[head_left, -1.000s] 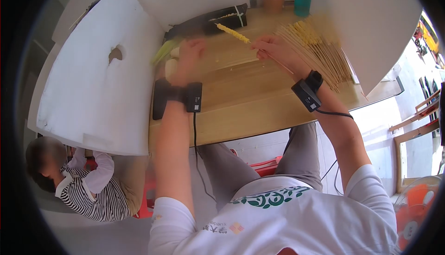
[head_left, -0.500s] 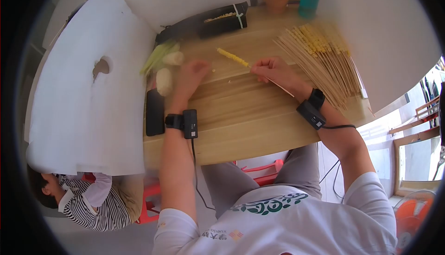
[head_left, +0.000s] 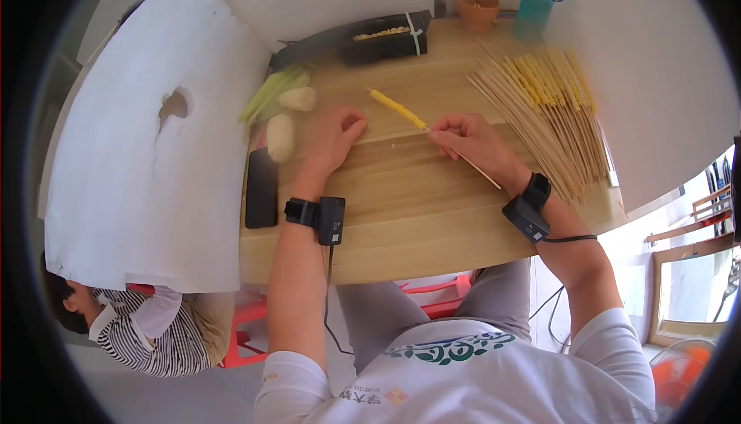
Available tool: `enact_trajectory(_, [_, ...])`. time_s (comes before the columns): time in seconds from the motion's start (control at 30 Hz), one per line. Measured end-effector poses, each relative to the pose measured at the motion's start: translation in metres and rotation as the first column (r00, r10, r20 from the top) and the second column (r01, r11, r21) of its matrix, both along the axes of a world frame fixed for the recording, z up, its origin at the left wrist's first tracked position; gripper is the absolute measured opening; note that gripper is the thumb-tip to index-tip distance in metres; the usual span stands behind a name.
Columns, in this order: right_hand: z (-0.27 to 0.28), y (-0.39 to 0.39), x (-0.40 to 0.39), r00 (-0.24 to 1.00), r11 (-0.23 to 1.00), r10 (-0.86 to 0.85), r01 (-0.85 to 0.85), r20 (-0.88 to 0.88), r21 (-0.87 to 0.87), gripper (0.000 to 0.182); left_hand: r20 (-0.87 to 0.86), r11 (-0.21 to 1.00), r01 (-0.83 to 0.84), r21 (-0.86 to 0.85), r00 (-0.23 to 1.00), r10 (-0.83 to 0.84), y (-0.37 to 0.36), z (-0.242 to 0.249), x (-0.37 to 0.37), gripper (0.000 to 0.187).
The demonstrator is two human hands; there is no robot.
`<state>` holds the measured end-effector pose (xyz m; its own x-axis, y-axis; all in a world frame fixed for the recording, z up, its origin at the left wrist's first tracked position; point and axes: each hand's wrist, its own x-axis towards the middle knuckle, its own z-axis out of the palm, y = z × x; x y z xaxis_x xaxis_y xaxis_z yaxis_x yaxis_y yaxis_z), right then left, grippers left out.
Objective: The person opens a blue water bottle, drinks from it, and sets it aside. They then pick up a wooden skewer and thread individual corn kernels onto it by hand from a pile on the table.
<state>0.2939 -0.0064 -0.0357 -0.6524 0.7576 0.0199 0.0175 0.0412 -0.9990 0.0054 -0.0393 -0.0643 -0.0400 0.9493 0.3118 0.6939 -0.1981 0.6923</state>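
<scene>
My right hand (head_left: pixel 467 140) pinches a thin wooden skewer (head_left: pixel 482 171) just below a row of yellow, corn-like pieces (head_left: pixel 397 109) threaded along its far end. The skewer slants up to the left over the table. My left hand (head_left: pixel 336 140) rests at the table's left middle, fingers curled in and thumb against them; anything between them is too small to make out. Beside it lie two pale, peeled cob-like pieces (head_left: pixel 281 138) and some green husk-like leaves (head_left: pixel 276 92). A tiny pale bit (head_left: pixel 394 145) lies on the wood between my hands.
Many loaded skewers (head_left: pixel 552 88) and bare sticks (head_left: pixel 525 131) lie at the right. A black box (head_left: pixel 386 38) with pale bits, an orange pot (head_left: pixel 477 11) and a teal bottle (head_left: pixel 534 11) stand at the back. A dark phone (head_left: pixel 262 189) lies left. A person (head_left: pixel 158 339) sits beyond the white board (head_left: pixel 116 177).
My left hand has turned and its fingers have curled in more. The right hand still holds the loaded skewer at much the same spot. The whole view has shifted slightly.
</scene>
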Motion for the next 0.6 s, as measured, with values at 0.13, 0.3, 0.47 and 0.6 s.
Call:
enact_trajectory(0.13, [-0.003, -0.002, -0.002, 0.999, 0.999, -0.008, 0.006, -0.039, -0.035, 0.014, 0.406, 0.995, -0.038, -0.096, 0.911, 0.074, 0.007, 0.002, -0.002, 0.013])
enact_trajectory(0.3, [0.003, -0.008, -0.002, 0.998, 0.995, 0.053, -0.056, -0.037, -0.078, 0.014, 0.853, 0.999, -0.035, -0.015, 0.520, 0.031, 0.007, 0.004, -0.006, 0.011])
enact_trajectory(0.47, [0.000, -0.011, -0.005, 0.993, 0.990, 0.094, -0.100, -0.071, -0.098, 0.013, 0.963, 0.999, -0.032, -0.044, 0.265, 0.051, 0.009, -0.002, -0.017, 0.012])
enact_trajectory(0.6, [0.004, -0.013, -0.005, 0.990, 0.988, 0.107, -0.116, -0.088, -0.104, 0.013, 0.994, 0.999, -0.003, -0.035, 0.107, 0.035, 0.011, -0.005, -0.022, 0.012])
